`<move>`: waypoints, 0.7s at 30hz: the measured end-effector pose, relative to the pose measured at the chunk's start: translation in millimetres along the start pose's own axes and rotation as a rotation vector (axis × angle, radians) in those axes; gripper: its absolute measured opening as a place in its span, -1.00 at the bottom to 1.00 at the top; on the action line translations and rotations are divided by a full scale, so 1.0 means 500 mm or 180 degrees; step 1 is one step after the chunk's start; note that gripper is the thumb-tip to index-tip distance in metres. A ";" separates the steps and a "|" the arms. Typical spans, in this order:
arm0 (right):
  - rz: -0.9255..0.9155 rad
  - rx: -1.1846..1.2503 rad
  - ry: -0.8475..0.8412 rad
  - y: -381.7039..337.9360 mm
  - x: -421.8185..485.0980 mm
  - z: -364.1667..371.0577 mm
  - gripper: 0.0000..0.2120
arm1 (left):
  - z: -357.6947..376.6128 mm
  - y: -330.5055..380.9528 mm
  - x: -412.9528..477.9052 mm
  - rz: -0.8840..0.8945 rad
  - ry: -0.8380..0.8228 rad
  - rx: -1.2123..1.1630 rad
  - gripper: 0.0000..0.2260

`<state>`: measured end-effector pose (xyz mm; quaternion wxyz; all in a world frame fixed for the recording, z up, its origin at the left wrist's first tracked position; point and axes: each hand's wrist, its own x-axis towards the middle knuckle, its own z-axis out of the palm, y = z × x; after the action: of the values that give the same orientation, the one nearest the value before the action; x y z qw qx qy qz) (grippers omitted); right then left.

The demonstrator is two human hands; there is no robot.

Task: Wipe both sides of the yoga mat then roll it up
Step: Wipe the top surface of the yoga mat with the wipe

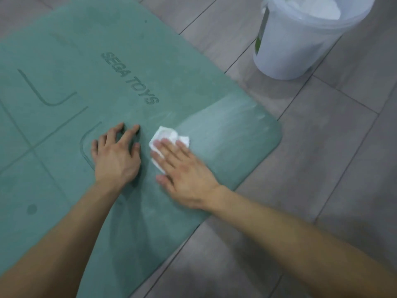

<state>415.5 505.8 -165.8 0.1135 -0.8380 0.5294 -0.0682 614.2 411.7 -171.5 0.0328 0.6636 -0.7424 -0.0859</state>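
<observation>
A green yoga mat (90, 67) lies flat on the floor, printed with "SEGA TOYS" and alignment lines. A crumpled white wipe (165, 135) sits on the mat near its rounded right corner. My right hand (182, 168) presses flat on the wipe with straight fingers. My left hand (116, 155) rests on the mat just left of it, fingers spread and bent at the tips, holding nothing. A paler, wiped-looking streak shows on the mat to the right of the wipe.
A white plastic tub (300, 39) with white wipes inside stands on the grey tiled floor (322, 147) beyond the mat's right corner. Bare floor tiles extend right of and below the mat.
</observation>
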 end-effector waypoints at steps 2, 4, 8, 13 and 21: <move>-0.0682 0.0004 -0.0154 0.011 -0.001 -0.001 -0.41 | -0.005 -0.007 -0.002 0.0051 -0.0001 0.0044 -0.53; -0.0161 0.0043 0.0021 0.139 0.031 -0.034 -0.38 | -0.009 -0.007 -0.006 0.0126 -0.0054 0.0115 -0.52; 0.1605 -0.0038 -0.0021 0.351 0.080 -0.115 -0.29 | -0.017 -0.001 -0.007 0.0104 -0.0184 0.0174 -0.51; 0.0080 0.0044 0.0224 0.068 0.076 -0.009 -0.34 | -0.036 0.004 -0.009 0.0237 -0.0185 0.0227 -0.51; 0.1379 -0.0043 -0.0073 0.334 0.151 -0.103 -0.26 | -0.105 -0.025 0.021 0.0551 -0.0832 0.0433 -0.37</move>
<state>290.0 362.5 -160.2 0.1259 -0.7060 0.6963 -0.0292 633.7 395.4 -122.9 -0.1017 0.5811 -0.7988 -0.1179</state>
